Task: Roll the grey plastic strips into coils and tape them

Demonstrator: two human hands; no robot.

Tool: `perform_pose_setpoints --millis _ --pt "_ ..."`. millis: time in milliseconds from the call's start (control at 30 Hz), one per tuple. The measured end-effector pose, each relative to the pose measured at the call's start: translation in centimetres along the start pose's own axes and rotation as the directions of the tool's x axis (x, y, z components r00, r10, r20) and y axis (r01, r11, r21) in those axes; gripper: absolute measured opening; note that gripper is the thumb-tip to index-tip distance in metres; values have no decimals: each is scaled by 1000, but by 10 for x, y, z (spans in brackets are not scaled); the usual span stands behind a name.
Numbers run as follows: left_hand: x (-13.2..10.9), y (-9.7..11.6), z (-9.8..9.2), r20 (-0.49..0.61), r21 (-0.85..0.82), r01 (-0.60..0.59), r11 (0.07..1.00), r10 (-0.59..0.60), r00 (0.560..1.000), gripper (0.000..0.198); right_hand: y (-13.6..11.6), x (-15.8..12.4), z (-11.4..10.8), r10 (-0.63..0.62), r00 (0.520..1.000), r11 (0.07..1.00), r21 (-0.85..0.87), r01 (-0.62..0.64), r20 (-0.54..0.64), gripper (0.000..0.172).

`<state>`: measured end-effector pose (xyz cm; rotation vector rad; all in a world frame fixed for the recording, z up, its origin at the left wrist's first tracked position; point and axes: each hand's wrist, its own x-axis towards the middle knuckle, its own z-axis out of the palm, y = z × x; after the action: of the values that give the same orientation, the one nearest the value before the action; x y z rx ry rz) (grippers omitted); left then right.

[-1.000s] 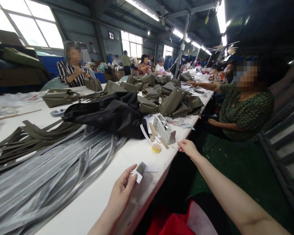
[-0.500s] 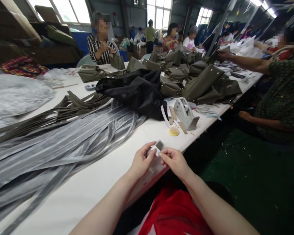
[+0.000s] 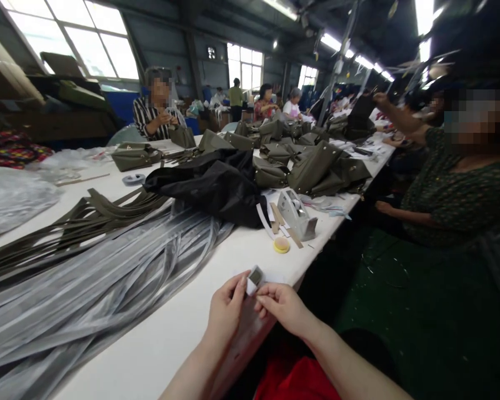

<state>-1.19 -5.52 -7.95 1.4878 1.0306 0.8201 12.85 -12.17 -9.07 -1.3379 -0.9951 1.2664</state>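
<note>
Between my two hands, above the near edge of the table, is a small pale piece with a dark rectangular face [image 3: 255, 275] and a white lower part. My left hand [image 3: 227, 305] grips it from the left between thumb and fingers. My right hand [image 3: 282, 304] is closed in a pinch at its lower right corner; what its fingertips hold is too small to make out. Beyond my hands a yellow tape roll [image 3: 281, 245] lies flat, with a grey tape dispenser [image 3: 295, 214] behind it.
Clear-wrapped straps [image 3: 104, 294] and olive straps [image 3: 75, 228] spread along the left of the white table [image 3: 120, 361]. Black material [image 3: 212, 183] lies ahead, with olive bags [image 3: 316, 166] behind. A person in a dark patterned top [image 3: 454, 178] sits at right; others work farther back.
The view has tilted up, so the table sits lower in the picture. The white part of the small piece looks differently turned. The person at right has raised an arm with an olive item.
</note>
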Motion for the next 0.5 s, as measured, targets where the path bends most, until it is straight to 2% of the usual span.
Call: perform_pose_setpoints --millis 67,167,267,333,400,467,500 --pt "-2 -2 0 -22 25 -43 999 44 999 37 -3 1 5 -23 998 999 -50 20 -58 15" --pt "-4 -4 1 -43 69 -147 987 150 988 38 -10 5 13 -40 989 993 -112 25 -141 17" --pt "-4 -6 4 -26 68 -258 964 261 965 40 -13 9 19 -9 980 983 -184 -27 -197 23" --pt "-2 -8 5 6 56 -266 962 266 964 40 -13 9 20 9 979 967 -248 -60 -204 27" --pt "2 -11 4 45 44 -211 977 209 977 41 -18 7 15 -19 990 923 -383 -36 -139 28" --pt "7 -14 0 84 24 -113 993 111 990 47 -34 3 2 -94 995 810 -578 99 39 22" --pt "9 -16 -3 93 4 -58 998 57 994 49 -46 3 -10 -136 982 736 -650 191 134 18"
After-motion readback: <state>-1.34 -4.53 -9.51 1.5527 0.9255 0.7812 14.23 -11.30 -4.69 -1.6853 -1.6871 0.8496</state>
